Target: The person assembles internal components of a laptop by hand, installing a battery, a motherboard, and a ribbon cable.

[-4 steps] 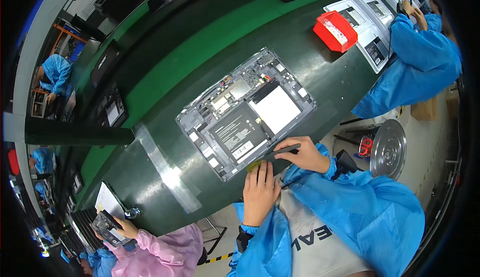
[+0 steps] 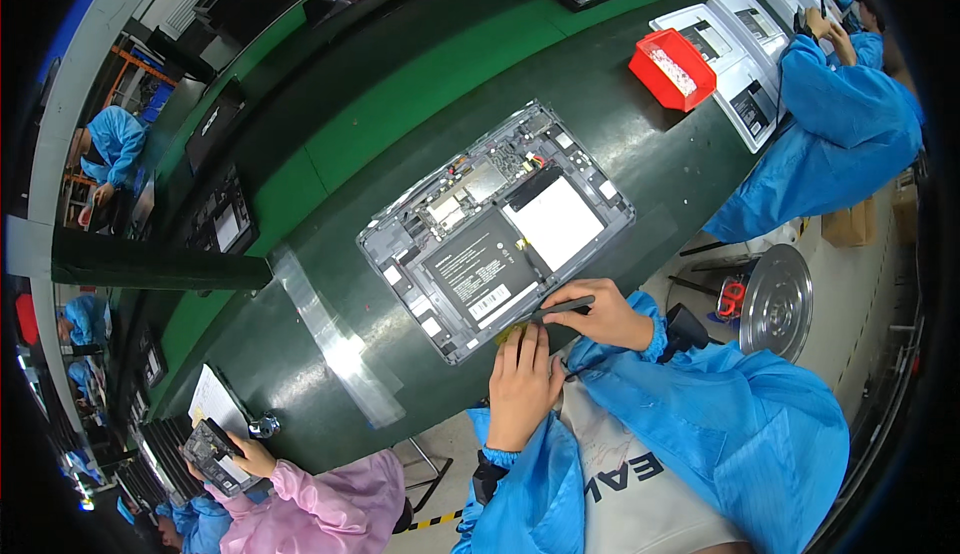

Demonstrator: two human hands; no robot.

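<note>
Looks like an electronics workshop, with a long dark-green workbench (image 2: pixel 660 179), opened flat grey device (image 2: pixel 497 234) and loose blue smocks (image 2: pixel 850 139).

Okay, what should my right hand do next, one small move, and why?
Perhaps ease the dark tool toward the yellow piece: your right hand points it leftward, and your left hand has its fingertips right by that piece.

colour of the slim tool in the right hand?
The slim tool is black or very dark grey; it shows best in the head view.
</note>
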